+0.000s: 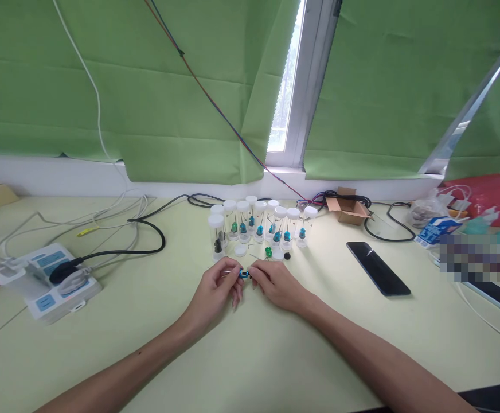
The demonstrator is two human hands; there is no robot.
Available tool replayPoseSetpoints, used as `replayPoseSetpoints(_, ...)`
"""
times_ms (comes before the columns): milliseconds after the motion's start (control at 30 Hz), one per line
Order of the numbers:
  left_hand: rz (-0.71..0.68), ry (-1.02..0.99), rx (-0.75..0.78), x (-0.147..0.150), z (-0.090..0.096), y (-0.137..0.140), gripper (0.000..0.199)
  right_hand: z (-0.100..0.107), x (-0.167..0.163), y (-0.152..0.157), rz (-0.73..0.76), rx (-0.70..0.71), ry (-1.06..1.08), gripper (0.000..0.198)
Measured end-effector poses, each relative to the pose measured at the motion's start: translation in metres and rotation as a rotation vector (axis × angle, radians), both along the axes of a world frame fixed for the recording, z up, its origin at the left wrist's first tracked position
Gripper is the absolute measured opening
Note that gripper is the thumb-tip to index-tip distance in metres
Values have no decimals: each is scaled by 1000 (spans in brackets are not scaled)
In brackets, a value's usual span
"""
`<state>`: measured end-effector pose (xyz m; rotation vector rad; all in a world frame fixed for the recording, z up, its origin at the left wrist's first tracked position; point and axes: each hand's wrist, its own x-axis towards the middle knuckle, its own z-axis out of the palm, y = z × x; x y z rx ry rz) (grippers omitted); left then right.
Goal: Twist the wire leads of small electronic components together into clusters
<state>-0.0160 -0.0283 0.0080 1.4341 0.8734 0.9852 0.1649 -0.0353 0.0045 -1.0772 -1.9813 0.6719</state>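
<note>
Between my two hands is a small blue part with dark bits (244, 274), too small to name more exactly. My left hand (222, 282) pinches its left side with thumb and forefinger, and a thin metal rod points left from there. On the other side, the closed fingers of my right hand (276, 282) grip its right end. Just beyond my hands lie a green piece (268, 251), a black round piece (287, 256) and a white cap (240, 250). Behind these stand several clear tubes with white caps (243, 223), holding blue, green or black pieces on thin rods.
A black phone (378, 268) lies to the right. Left of me sits a white power strip (52, 284) with plugs and cables. An open cardboard box (348, 211) stands near the wall. Farther right are a blue-and-white packet (439, 230) and a red bag (486, 201).
</note>
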Motion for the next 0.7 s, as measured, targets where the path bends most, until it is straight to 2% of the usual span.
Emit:
replayPoseSetpoints(133,21,-15,1,-1,-2,2,24,-1,0,-1,-7,-7,59,11)
replayPoseSetpoints(333,23,-30,-7,-1,-4,2,23,-7,1,0,28,-17,109,16)
replayPoseSetpoints(700,8,-22,-14,-2,-4,2,24,-6,2,0,13,15,63,7)
